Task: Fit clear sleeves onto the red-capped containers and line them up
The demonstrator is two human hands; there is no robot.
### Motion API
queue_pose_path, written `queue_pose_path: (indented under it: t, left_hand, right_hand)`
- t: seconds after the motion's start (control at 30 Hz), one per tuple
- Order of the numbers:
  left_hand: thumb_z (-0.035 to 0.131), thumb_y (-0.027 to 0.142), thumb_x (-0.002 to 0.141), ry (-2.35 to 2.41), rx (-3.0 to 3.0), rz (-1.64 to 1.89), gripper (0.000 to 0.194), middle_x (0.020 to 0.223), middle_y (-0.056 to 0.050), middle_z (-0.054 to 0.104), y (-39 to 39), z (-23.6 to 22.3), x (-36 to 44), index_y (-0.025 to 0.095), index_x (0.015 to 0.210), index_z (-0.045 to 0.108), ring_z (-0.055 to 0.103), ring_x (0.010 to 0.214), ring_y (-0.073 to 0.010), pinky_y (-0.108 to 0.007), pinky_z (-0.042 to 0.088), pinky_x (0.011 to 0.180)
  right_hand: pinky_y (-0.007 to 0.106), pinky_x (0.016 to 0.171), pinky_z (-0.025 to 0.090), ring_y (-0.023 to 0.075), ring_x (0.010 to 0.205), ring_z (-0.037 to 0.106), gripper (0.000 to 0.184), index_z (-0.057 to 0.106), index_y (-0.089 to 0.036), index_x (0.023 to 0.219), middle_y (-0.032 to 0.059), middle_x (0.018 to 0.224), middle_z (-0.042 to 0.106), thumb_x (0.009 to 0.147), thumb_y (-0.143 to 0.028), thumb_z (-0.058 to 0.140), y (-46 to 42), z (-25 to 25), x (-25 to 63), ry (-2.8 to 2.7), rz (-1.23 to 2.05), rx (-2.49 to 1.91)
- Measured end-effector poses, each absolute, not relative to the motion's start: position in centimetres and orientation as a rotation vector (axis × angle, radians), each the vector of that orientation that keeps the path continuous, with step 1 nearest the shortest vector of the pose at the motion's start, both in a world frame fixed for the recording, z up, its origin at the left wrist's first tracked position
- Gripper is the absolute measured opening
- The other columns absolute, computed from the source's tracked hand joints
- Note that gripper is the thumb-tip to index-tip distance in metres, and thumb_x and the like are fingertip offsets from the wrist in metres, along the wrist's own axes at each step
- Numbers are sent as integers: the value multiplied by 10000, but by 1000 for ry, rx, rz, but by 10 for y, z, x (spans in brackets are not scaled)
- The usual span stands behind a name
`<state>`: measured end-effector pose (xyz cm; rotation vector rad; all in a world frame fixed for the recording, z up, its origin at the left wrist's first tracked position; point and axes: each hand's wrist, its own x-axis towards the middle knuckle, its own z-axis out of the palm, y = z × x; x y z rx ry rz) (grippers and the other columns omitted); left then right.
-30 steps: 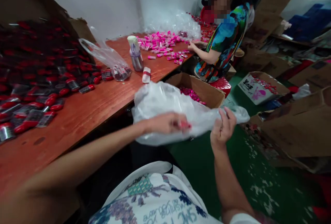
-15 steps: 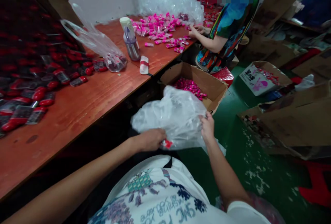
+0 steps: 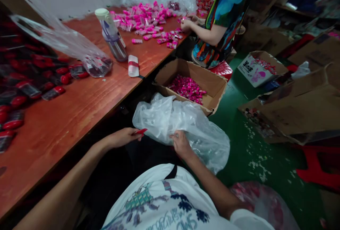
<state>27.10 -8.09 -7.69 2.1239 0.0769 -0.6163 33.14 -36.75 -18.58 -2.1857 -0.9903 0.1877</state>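
Note:
Over my lap lies a large clear plastic bag (image 3: 204, 134), crumpled and spread toward the cardboard box (image 3: 217, 97). My right hand (image 3: 182, 143) pinches the bag's near side. Just left of the bag, my left hand (image 3: 127, 136) is closed on a small flat red piece (image 3: 140, 131), whose exact kind I cannot make out. The box beyond the bag holds many small pink wrapped items (image 3: 187, 88).
Red-capped clear containers (image 3: 29, 90) heap on the orange table (image 3: 87, 106) at left, beside a tied plastic bag (image 3: 97, 65) and a flask (image 3: 114, 40). A co-worker's hands (image 3: 187, 23) are at a pink pile (image 3: 148, 15). Cartons (image 3: 300, 106) and a red stool (image 3: 316, 169) stand right.
My left hand has moved left, away from the bag, with the red piece. My right hand has shifted left along the bag, which now spreads further right and down. The view has turned slightly.

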Motion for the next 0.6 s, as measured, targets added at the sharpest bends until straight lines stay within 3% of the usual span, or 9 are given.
queue_pose_path:
  t: [0.03, 0.17, 0.27, 0.4, 0.47, 0.53, 0.6]
  left_hand:
    - [468, 465, 852, 137, 2062, -646, 343, 849, -40, 687, -78, -66, 264, 198, 836, 684, 613, 811, -220, -360, 486, 790]
    - [409, 475, 888, 243, 1994, -233, 399, 1087, -88, 650, -98, -54, 275, 210, 1072, 645, 597, 946, -243, -374, 477, 833]
    - [428, 387, 884, 71, 2199, -229, 315, 1207, -122, 590, -125, -87, 302, 186, 919, 667, 507, 1147, -273, -373, 423, 924]
    - [481, 216, 816, -77, 2273, -746, 173, 886, -83, 667, -149, -131, 308, 175, 804, 649, 608, 877, -229, -318, 456, 785]
    - [481, 192, 799, -98, 2336, -758, 172, 860, -71, 659, -156, -134, 298, 179, 863, 641, 598, 817, -220, -314, 449, 746]
    - [472, 178, 799, -124, 2382, -663, 190, 906, -78, 643, -161, -125, 286, 183, 906, 629, 584, 854, -221, -311, 437, 766]
    - [461, 154, 801, -140, 2372, -579, 198, 943, -78, 618, -164, -113, 274, 188, 916, 618, 570, 897, -215, -297, 427, 791]
  right_hand:
    - [445, 924, 426, 269, 1040, 474, 391, 665, -198, 1048, 126, 1065, 517, 799, -26, 417, -361, -195, 333, -976, 240, -2195]
    - [407, 884, 447, 244, 984, 495, 374, 682, -187, 1035, 114, 979, 548, 781, -29, 459, -336, -197, 328, -1117, 301, -2071]
    - [359, 875, 468, 208, 956, 546, 342, 678, -212, 1064, 88, 988, 592, 794, -92, 505, -327, -169, 312, -1307, 385, -1827]
    - [313, 869, 497, 173, 970, 614, 319, 645, -252, 1145, 53, 1134, 642, 848, -239, 528, -344, -132, 321, -1264, 694, -1563]
    - [321, 793, 528, 171, 847, 655, 284, 677, -258, 1091, 40, 1057, 687, 871, -290, 499, -361, -130, 351, -948, 768, -1640]
    - [311, 613, 543, 151, 603, 633, 359, 648, -236, 1138, 52, 963, 709, 858, -403, 497, -375, -142, 393, -485, 768, -1780]
    - [319, 601, 538, 165, 612, 629, 444, 661, -198, 1106, 79, 936, 711, 774, -477, 566, -380, -162, 432, -148, 554, -1985]
